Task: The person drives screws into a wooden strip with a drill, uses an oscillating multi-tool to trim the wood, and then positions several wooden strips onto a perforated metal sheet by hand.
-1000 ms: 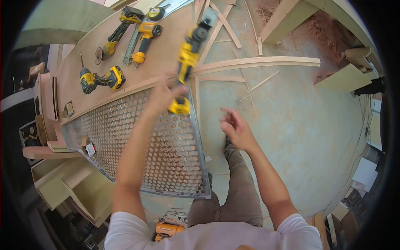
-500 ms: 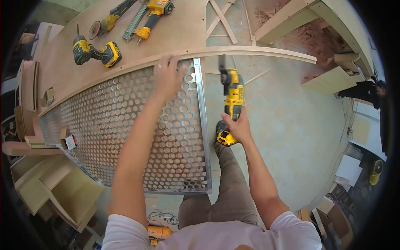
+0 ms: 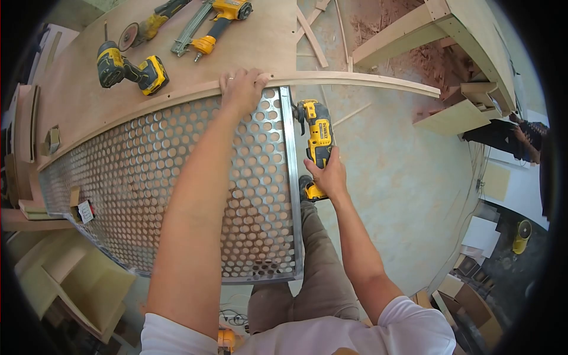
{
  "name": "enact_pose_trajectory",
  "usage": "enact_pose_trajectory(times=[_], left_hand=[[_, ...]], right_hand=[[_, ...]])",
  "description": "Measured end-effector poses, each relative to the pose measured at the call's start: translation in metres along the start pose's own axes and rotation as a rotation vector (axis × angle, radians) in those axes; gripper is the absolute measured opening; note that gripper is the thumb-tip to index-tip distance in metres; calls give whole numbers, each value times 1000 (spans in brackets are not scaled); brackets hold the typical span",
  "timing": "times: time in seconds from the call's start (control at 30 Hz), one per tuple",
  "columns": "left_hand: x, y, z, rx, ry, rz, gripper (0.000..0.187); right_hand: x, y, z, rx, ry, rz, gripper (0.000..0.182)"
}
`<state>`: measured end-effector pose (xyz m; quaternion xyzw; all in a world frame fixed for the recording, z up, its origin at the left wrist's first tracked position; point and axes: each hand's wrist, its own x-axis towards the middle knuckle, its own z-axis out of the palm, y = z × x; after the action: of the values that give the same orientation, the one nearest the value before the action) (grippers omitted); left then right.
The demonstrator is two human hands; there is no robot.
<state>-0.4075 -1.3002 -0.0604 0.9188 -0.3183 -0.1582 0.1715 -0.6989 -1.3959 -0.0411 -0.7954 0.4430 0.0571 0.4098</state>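
Note:
My left hand point(image 3: 241, 94) is closed over a long wooden strip point(image 3: 355, 78), its fingers curled over the far side. The strip lies along the far edge of a perforated metal panel point(image 3: 177, 171) and extends past the panel's right end. In my right hand point(image 3: 330, 174) is a yellow and black oscillating multi-tool point(image 3: 319, 131), gripped round its body. The tool's head is beside the panel's right frame bar, just below the strip. I cannot make out its blade clearly.
On the plywood board point(image 3: 195, 77) lie a cordless drill point(image 3: 131, 70), an angle grinder point(image 3: 145, 29) and a nail gun point(image 3: 216, 26). A small box point(image 3: 83, 207) sits on the panel's left. Wooden frames point(image 3: 435, 35) stand at upper right; another person point(image 3: 520, 139) is at far right.
My left hand has settled from above the panel onto the strip. My right hand has brought the multi-tool left and slightly down, close to the panel's right frame bar.

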Motion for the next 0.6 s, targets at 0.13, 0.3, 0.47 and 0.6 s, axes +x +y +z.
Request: enact_pose_trajectory(times=[0.13,0.3,0.47,0.6], left_hand=[[-4,2,0,1,24,3,41],[-4,5,-1,5,23,-7,41],[-5,3,0,-28,25,-17,39],[-5,3,0,-49,22,-21,38]], right_hand=[[-2,-1,-1,10,-3,6,60],[-2,-2,-2,-10,-13,38,59],[1,-2,-4,-8,0,23,60],[5,-3,-6,-37,-8,23,61]])
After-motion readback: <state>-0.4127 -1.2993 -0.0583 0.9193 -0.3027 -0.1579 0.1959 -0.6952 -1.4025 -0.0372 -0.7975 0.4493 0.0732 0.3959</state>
